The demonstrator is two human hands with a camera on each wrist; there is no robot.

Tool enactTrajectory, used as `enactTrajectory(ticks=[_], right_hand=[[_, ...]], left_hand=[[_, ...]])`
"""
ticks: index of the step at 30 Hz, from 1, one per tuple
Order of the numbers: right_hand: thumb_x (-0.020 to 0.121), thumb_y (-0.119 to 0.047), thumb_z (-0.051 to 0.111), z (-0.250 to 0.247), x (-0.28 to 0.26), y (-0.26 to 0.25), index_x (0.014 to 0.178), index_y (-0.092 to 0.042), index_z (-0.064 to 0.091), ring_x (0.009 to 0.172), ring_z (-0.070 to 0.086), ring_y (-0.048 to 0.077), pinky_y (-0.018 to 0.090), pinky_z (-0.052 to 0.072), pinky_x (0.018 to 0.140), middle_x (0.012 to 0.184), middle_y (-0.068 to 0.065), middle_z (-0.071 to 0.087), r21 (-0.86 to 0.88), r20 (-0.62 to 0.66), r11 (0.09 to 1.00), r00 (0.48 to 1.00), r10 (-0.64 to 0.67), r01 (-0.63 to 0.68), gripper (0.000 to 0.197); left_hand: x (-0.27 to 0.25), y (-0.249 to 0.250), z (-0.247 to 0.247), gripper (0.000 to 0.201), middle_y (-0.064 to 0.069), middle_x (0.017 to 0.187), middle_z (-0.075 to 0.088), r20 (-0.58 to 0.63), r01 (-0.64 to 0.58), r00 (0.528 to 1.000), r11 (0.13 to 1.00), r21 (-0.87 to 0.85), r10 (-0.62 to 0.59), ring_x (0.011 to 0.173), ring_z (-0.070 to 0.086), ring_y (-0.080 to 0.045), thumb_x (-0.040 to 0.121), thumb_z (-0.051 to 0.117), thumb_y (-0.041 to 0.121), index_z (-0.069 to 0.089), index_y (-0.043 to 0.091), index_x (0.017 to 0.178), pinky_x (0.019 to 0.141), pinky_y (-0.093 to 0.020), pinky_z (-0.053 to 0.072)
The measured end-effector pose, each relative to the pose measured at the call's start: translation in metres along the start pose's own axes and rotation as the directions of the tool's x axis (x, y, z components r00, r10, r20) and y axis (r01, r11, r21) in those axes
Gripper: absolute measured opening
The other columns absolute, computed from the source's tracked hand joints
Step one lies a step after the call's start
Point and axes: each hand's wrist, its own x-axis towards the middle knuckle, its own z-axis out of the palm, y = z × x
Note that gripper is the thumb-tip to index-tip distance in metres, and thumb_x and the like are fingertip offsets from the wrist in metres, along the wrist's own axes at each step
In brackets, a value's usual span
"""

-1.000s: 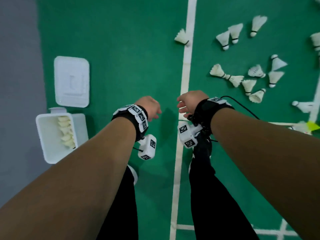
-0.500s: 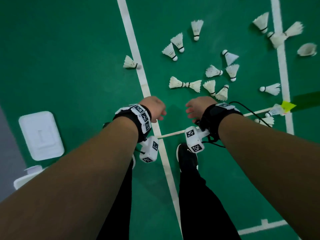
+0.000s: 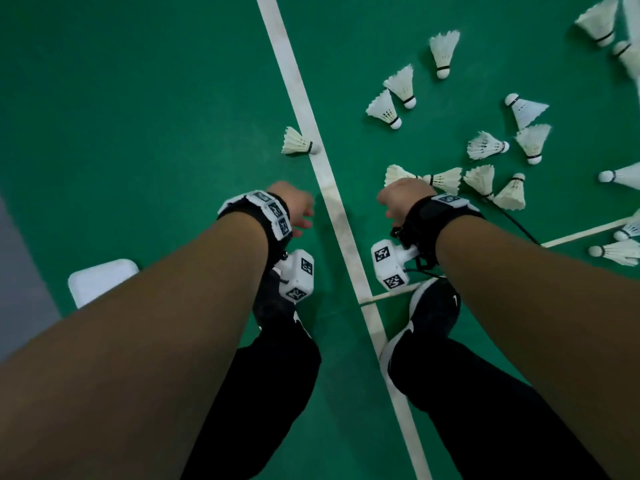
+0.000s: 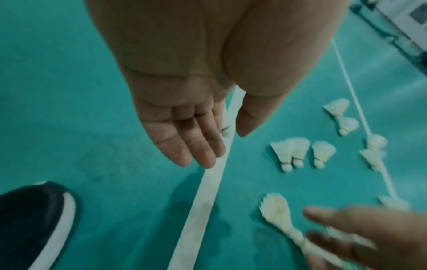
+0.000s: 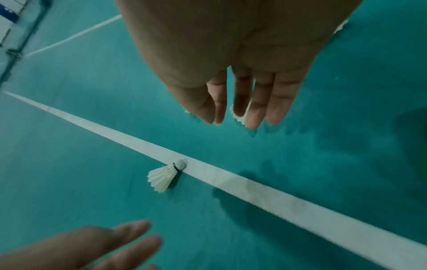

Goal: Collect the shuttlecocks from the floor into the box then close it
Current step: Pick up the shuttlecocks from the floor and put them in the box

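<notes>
Several white shuttlecocks lie scattered on the green court floor at the upper right, among them a pair lying cork to cork (image 3: 445,180) just beyond my right hand (image 3: 398,199). One lone shuttlecock (image 3: 296,143) (image 5: 165,176) rests with its cork on the white court line (image 3: 304,109), ahead of my left hand (image 3: 298,209). Both hands hang above the floor with straight, relaxed fingers and hold nothing, as the left wrist view (image 4: 203,144) and the right wrist view (image 5: 238,109) show. The white box lid (image 3: 100,278) lies on the floor at the left, partly behind my left forearm. The box itself is out of view.
My two black shoes (image 3: 429,313) stand on either side of the white line. A thin pale stick (image 3: 585,232) lies across the floor at the right with a black cable near it. A grey floor strip (image 3: 20,282) borders the court at the far left.
The view has swung right and forward: the box has left the frame, the lid has slid to the lower left, and the shuttlecock cluster is closer. Both hands stay empty.
</notes>
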Motion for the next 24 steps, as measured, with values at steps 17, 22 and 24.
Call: enactTrajectory(ticks=[17, 22, 24], right_hand=[[0.091, -0.045, 0.073, 0.008, 0.156, -0.099, 0.145, -0.001, 0.051, 0.134, 0.052, 0.050, 0.062, 0.048, 0.100, 0.156, 0.028, 0.047, -0.839, -0.128, 0.543, 0.960, -0.251, 0.030, 0.073], [0.104, -0.012, 0.059, -0.028, 0.154, -0.148, 0.113, -0.002, 0.066, 0.098, 0.057, 0.030, 0.032, 0.048, 0.091, 0.123, 0.024, 0.067, -0.606, 0.140, 0.663, 0.880, -0.455, 0.439, 0.015], [0.102, -0.013, 0.062, -0.038, 0.153, -0.143, 0.098, -0.001, 0.065, 0.089, 0.059, 0.032, 0.032, 0.049, 0.089, 0.092, 0.016, 0.066, -0.603, 0.033, 0.697, 0.885, -0.464, 0.388, 0.012]], left_hand=[[0.175, 0.115, 0.010, 0.058, -0.015, 0.122, 0.066, -0.295, -0.275, 0.827, 0.802, 0.531, 0.479, 0.099, 0.067, -0.035, 0.089, 0.071, 0.059, 0.063, 0.012, 0.122, 0.084, -0.040, 0.056], [0.177, 0.156, 0.030, 0.058, -0.016, 0.123, 0.058, -0.173, -0.310, 0.775, 0.605, 0.734, 0.608, 0.105, 0.064, -0.038, 0.081, 0.081, 0.038, 0.054, 0.013, 0.126, 0.092, -0.049, 0.058], [0.175, 0.154, 0.033, 0.059, -0.015, 0.122, 0.056, -0.172, -0.310, 0.760, 0.582, 0.752, 0.627, 0.104, 0.063, -0.037, 0.081, 0.081, 0.038, 0.051, 0.013, 0.126, 0.092, -0.049, 0.058]])
